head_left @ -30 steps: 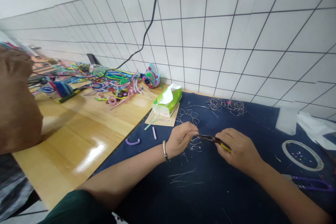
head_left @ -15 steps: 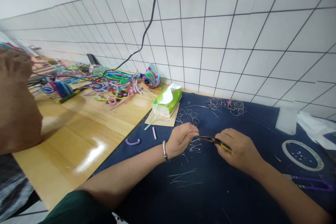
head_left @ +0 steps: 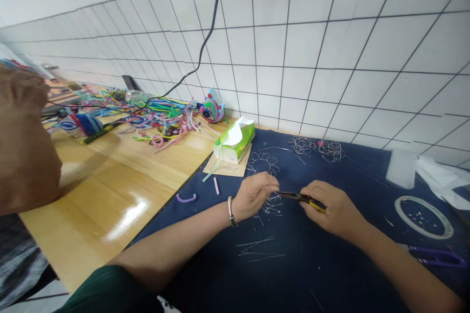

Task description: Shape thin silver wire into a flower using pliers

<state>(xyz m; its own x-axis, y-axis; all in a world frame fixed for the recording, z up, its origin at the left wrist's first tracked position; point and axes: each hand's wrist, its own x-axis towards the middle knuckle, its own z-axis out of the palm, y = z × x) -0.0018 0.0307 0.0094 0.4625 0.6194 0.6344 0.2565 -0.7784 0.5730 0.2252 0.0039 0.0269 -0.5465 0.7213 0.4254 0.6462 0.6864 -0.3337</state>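
My right hand is closed around needle-nose pliers with yellow grips. The dark jaws point left and meet the fingertips of my left hand, which is pinched shut on thin wire. A looped wire piece shows just below those fingertips, partly hidden by the hand; where it joins the pinch is too small to see. Behind my left hand a flower-shaped wire ring lies on the dark blue cloth. Several straight wire lengths lie nearer to me.
A green tissue pack stands at the back, with tangled wire bundles to its right. A round clear dish of beads and purple-handled snips lie right. Colourful pipe cleaners cover the wooden table's back. Another person's arm rests left.
Almost nothing differs. Both hands and the pliers stay in place, apart from a very slight shift of the whole view. The other person's arm has moved a little to the right.
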